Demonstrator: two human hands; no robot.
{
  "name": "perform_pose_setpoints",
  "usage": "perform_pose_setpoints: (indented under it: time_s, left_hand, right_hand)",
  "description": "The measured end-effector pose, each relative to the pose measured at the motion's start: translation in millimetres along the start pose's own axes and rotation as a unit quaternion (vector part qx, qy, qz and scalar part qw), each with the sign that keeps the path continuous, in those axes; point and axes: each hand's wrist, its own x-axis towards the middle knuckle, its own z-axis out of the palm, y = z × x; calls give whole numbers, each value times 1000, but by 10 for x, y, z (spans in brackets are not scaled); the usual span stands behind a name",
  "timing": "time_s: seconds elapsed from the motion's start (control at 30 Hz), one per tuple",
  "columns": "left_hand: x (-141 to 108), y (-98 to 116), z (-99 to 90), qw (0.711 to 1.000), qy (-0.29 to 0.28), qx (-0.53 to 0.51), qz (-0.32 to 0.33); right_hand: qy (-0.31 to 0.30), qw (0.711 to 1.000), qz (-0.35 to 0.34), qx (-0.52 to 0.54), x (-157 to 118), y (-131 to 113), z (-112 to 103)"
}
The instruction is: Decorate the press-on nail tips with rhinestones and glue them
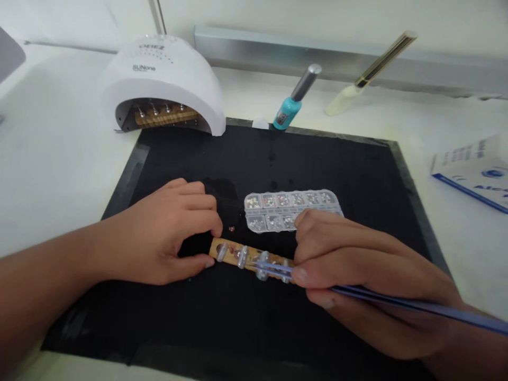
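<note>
My left hand (180,230) pinches the left end of a narrow wooden nail-tip stand (232,253) between thumb and curled forefinger. Several shiny, pale false nails (262,265) sit crosswise along the stand. In my right hand (357,270) are blue-violet tweezers (381,299), their tips over the false nails near the middle of the strip. Whether the tips hold anything is too small to tell. My right fingers hide the stand's right end. Just behind lies a clear compartment box (273,211) of tiny rhinestones, partly covered by my right hand.
A black mat (190,323) covers the work area. At the back left stands a white nail lamp (170,74) with another wooden stand (166,117) inside. A turquoise polish bottle (287,112) and a cream bottle (344,100) are behind the mat. A white-and-blue packet (476,169) lies right.
</note>
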Motion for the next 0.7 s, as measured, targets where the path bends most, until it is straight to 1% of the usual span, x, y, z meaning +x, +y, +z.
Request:
perform_pose_setpoints:
  time_s: [0.1,0.23,0.47,0.6,0.7]
  left_hand:
    - [1,2,2,1000,-2,1,0]
    - [-4,4,1,1000,-3,2,0]
    - [-3,-2,-4,1000,0,3,1]
    - [-9,-7,-2,1000,3,4,6]
    - [-10,-7,2,1000,4,3,5]
  right_hand:
    - [-2,1000,14,2,-2,14,5]
    - [-6,1000,-13,7,-9,44,11]
    - [-13,1000,-9,9,-2,34,3]
    - [1,1000,-24,10,1,32,-8]
    - [7,1000,-19,13,2,37,-1]
